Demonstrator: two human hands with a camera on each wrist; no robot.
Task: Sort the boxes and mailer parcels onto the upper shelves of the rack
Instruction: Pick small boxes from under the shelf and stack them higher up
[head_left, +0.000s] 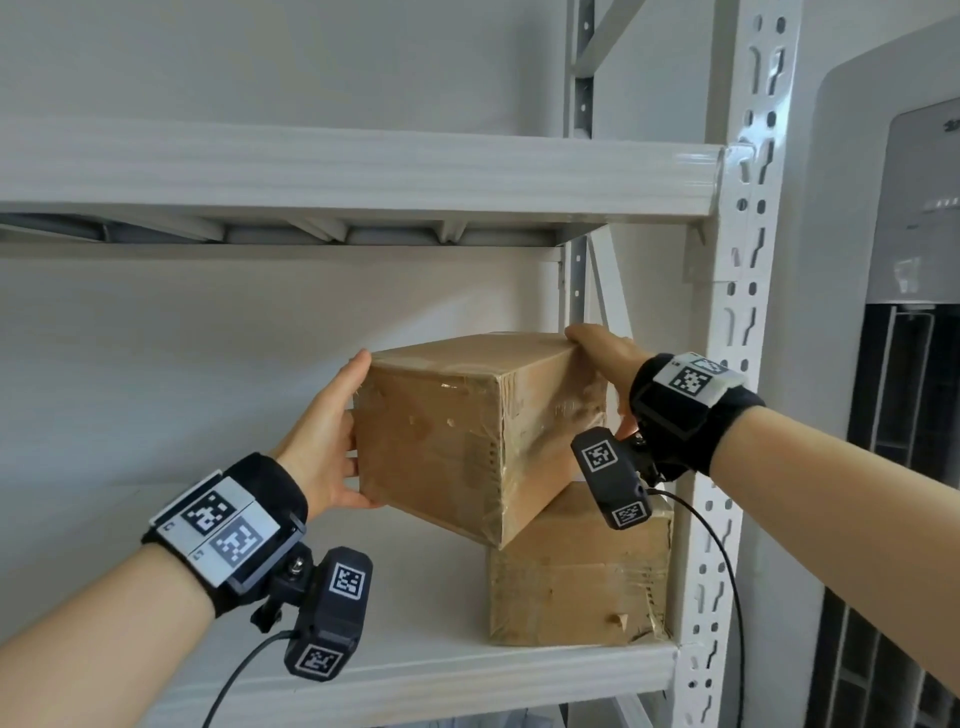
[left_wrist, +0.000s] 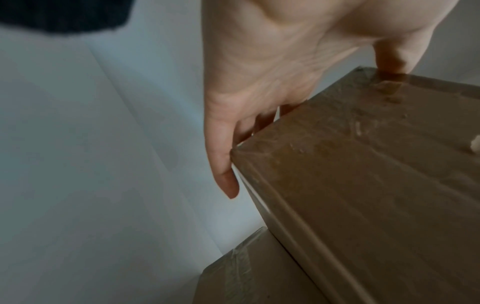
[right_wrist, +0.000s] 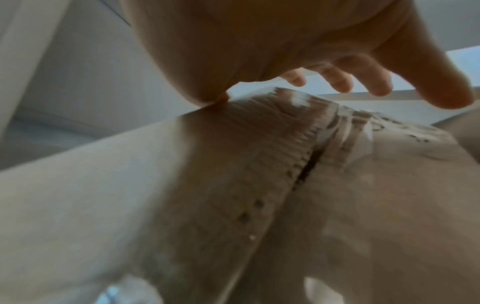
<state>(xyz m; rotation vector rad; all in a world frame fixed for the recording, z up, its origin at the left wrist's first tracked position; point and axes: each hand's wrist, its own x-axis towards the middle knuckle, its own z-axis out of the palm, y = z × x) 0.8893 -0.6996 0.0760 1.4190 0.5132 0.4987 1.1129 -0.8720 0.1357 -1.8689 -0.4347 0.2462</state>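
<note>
Hands on both sides of the upper box (head_left: 457, 441): the left hand (head_left: 327, 441) lies flat against its left face with fingers straight, while the right hand (head_left: 605, 358) curls over its far top corner. That box sits tilted and skewed on the lower box (head_left: 576, 582), which rests on the shelf (head_left: 415, 670) against the rack's right post (head_left: 727, 415).

Left hand (head_left: 332, 436): raised, forearm angled up, fingers straight, palm flat against the side of what both hands carry | Right hand (head_left: 605, 358): arm reaching in from the right, fingers (right_wrist: 337, 80) draped over its top far corner, thumb down the near face
</note>
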